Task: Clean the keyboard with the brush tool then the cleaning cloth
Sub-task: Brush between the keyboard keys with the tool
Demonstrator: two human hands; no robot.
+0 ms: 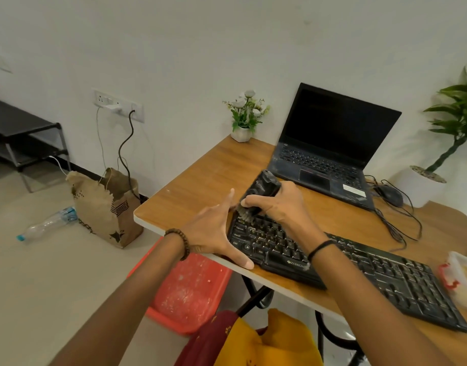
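Keyboard (385, 274) lies on the tabletop (200, 186) under both hands and extends far to the right of them. My left hand (213, 233) is spread with straight fingers against its left end, I think to stop it from sliding. My right hand (277, 204) grips the brush tool (264, 184), bristles down on the upper-left keys, so I judge this is the brushing step. The cloth I cannot identify.
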